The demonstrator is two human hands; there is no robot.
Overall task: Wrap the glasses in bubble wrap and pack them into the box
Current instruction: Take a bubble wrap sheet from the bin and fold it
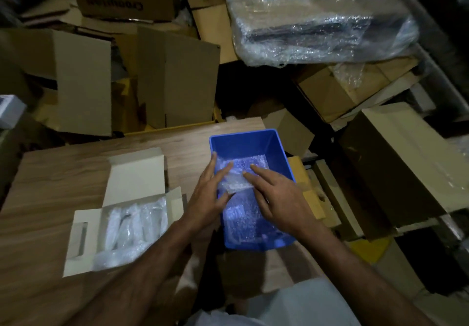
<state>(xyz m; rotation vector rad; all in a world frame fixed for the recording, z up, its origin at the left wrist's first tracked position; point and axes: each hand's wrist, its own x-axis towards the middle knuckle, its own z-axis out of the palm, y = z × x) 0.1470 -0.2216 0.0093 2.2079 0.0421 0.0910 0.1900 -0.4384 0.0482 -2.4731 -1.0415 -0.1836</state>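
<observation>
A blue plastic bin (279, 145) stands on the wooden table (63, 173), lined with bubble wrap (243, 221). Over the bin, both hands hold a small bundle of bubble wrap (234, 185); whether a glass is inside it I cannot tell. My left hand (208, 196) grips the bundle from the left, thumb under it and fingers laid over the top. My right hand (274, 196) presses on its right side with straight fingers. To the left lies an open white cardboard box (134, 173) with several bubble-wrapped items (132, 226) packed in a row.
Stacks of brown cardboard boxes (177, 77) crowd the floor behind and right of the table. A large parcel in plastic film (317, 23) lies at the upper right. A yellow-brown box (312, 198) sits right beside the bin.
</observation>
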